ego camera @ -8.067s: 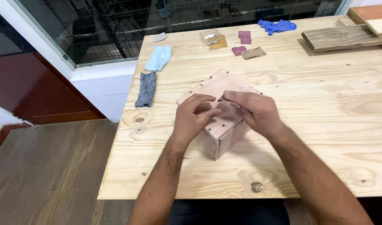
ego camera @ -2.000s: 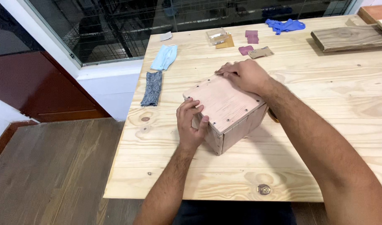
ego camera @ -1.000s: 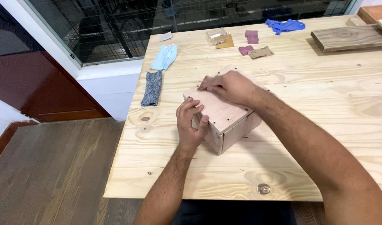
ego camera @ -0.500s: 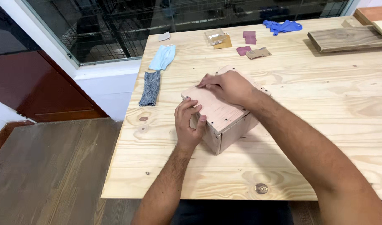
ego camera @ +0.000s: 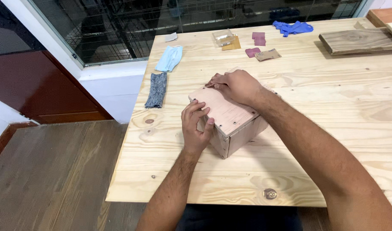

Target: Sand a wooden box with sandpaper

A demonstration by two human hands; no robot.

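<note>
Near the table's [ego camera: 333, 128] left edge, a long grey cloth strip [ego camera: 156, 89], and just behind it a light blue face mask [ego camera: 169, 58]. A bit further right, the left hand [ego camera: 196, 127], fingers curled around the near left corner of a small wooden box [ego camera: 230, 122], thumb pressed on its side, holding it steady. The box itself: pale plywood, flat smooth top, small dark screw heads along the edges, a light corner strip down the front, turned at a slant, sitting near the middle of the table, closer to the left edge than the right. On the box's far edge, the right hand [ego camera: 237, 84], laid flat on the top with fingers bent down over a small reddish-brown scrap of sandpaper [ego camera: 210, 83], pinching it against the wood. Toward the table's back edge, a small clear plastic box [ego camera: 224, 37] with more little sandpaper pieces [ego camera: 264, 52] beside it, dark red and tan. Then a crumpled blue glove [ego camera: 293, 28]. At the far right corner, a grey wooden plank [ego camera: 360, 40]. Near the front edge, a round metal disc [ego camera: 270, 193] set in the wood.
</note>
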